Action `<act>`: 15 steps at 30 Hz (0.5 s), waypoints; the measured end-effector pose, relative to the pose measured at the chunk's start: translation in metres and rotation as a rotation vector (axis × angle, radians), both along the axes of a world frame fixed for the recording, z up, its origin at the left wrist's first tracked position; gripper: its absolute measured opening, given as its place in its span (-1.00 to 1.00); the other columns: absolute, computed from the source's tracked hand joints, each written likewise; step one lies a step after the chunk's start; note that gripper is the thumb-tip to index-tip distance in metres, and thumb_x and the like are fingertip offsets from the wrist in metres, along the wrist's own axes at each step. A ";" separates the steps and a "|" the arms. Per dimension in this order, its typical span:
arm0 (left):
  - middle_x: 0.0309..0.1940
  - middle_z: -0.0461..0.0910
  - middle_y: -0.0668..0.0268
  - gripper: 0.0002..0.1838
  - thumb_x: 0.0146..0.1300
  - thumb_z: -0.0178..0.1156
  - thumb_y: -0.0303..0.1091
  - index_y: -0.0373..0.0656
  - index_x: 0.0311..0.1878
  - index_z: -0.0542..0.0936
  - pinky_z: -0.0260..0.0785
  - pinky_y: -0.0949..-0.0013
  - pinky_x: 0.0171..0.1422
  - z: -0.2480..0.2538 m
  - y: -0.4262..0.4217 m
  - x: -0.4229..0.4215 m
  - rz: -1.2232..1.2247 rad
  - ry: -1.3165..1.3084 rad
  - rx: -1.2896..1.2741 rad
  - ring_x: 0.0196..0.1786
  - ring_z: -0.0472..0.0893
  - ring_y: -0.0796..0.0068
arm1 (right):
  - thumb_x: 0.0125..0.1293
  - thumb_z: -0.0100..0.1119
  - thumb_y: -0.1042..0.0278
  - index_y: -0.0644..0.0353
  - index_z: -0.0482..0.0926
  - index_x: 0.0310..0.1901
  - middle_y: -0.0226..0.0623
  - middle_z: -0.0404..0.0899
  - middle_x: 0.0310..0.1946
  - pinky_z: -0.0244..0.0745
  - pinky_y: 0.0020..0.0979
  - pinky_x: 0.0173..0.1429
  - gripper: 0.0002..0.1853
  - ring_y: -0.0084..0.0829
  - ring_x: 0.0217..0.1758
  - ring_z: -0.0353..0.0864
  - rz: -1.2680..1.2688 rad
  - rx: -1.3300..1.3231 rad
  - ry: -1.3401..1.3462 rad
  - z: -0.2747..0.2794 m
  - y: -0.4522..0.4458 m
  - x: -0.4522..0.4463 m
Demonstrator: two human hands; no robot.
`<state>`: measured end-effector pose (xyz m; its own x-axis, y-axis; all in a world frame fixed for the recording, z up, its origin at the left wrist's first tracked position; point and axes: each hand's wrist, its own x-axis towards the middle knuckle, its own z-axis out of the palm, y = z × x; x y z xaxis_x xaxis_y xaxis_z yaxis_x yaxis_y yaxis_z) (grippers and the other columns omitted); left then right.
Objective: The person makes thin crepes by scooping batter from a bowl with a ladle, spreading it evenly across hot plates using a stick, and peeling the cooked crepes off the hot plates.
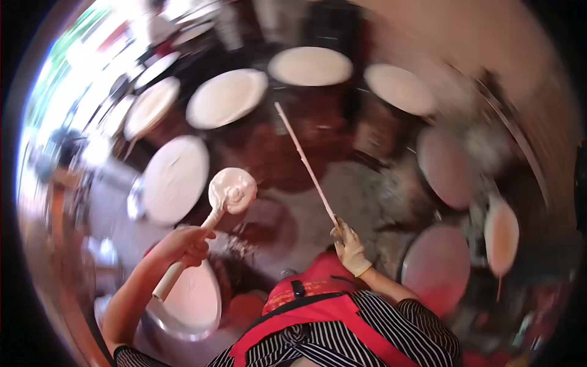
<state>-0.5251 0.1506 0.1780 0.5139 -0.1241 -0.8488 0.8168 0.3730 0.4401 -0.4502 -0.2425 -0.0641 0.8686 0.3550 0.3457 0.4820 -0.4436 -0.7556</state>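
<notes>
My left hand (183, 246), bare, is wrapped round the pale handle of a ladle (232, 189). The ladle's round head is coated in thick whitish batter and is held up in the air. Below the left forearm lies a wide metal-rimmed basin (199, 300) with pale batter in it. My right hand (351, 248) wears a light glove and grips the lower end of a long thin stick (306, 162), which points up and away to the left. The stick's far tip is near the round plates but apart from them, as far as the blur shows.
Round plates with pale surfaces, such as one at left (175, 179), one ahead (310, 66) and one at right (400, 89), stand in a ring around me. Darker discs (446, 167) lie on the right. A person (160, 27) is at the far upper left.
</notes>
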 end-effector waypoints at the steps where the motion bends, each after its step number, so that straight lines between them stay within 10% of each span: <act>1: -0.57 0.23 0.52 -0.76 0.45 -0.01 -0.28 -0.26 -0.01 0.37 0.02 0.66 -0.64 0.003 -0.035 0.043 -0.159 -0.006 0.036 -0.62 0.19 0.78 | 0.43 0.00 0.41 0.19 0.34 0.34 -0.22 0.62 -0.13 0.55 -0.32 -0.21 -0.55 -0.18 -0.26 0.65 -0.127 -0.015 0.004 -0.013 -0.041 -0.004; 3: -0.53 0.30 0.47 -0.75 0.42 0.02 -0.34 -0.32 0.01 0.39 0.07 0.64 -0.63 0.007 -0.109 0.126 -0.373 -0.025 -0.029 -0.61 0.25 0.70 | 0.49 -0.02 0.31 0.21 0.45 0.24 -0.39 0.54 -0.36 0.38 -0.50 -0.39 -0.64 -0.55 -0.47 0.48 -0.308 0.500 0.648 -0.044 -0.117 -0.012; 7: -0.49 0.37 0.41 -0.77 0.37 0.09 -0.28 -0.25 -0.06 0.52 0.20 0.50 -0.57 0.025 -0.281 0.276 -0.837 -0.342 0.093 -0.59 0.33 0.65 | 0.51 -0.02 0.21 0.28 0.54 0.12 -0.49 0.51 -0.49 0.26 -0.60 -0.49 -0.65 -0.71 -0.59 0.37 -0.611 0.625 0.481 0.022 -0.213 -0.002; 15: -0.43 0.52 0.27 -0.69 0.19 0.25 -0.44 -0.28 -0.02 0.47 0.37 0.36 -0.45 0.013 -0.610 0.433 -1.387 -1.649 0.711 -0.52 0.50 0.47 | 0.25 0.15 0.52 -0.09 0.38 0.37 -0.39 0.62 -0.03 0.59 -0.38 -0.22 -0.38 -0.27 -0.21 0.67 -1.001 -0.314 -0.380 0.102 -0.363 0.095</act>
<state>-0.0919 -0.4590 0.1914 0.4805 -0.8765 0.0283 -0.7417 -0.3890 0.5464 -0.3549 -0.6060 0.0377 0.6686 -0.3277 0.6676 -0.0236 -0.9066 -0.4214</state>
